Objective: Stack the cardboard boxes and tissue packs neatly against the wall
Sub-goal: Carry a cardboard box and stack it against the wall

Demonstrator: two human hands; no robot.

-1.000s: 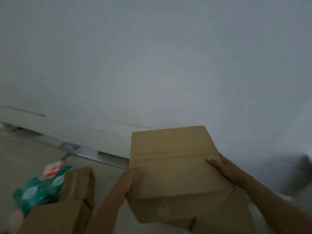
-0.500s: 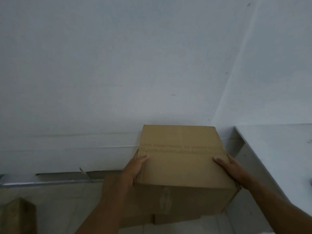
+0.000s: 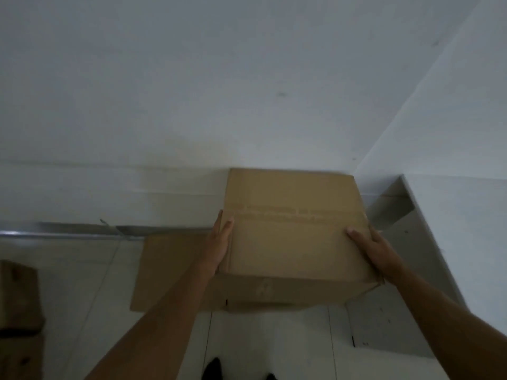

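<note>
We see a cardboard box [image 3: 296,229] clamped between both hands, in front of the white wall [image 3: 192,91] and near the room corner, taped seam on top. The left hand [image 3: 219,245] lies flat against the box's left side, fingers straight, one fingertip over the top edge. The right hand [image 3: 370,248] presses the right side, thumb laid on the top face, the other fingers hidden behind the box. Neither hand curls round it; the box is squeezed between the palms.

Below it a larger cardboard box [image 3: 170,270] sits on the floor [image 3: 82,283] by the wall's metal strip [image 3: 68,233]. We cannot tell whether the held box touches it. More stacked boxes [image 3: 19,311] show at the left edge, blurred. A white ledge [image 3: 466,242] runs along the right. Dark shoe tips [image 3: 214,368] show at the bottom.
</note>
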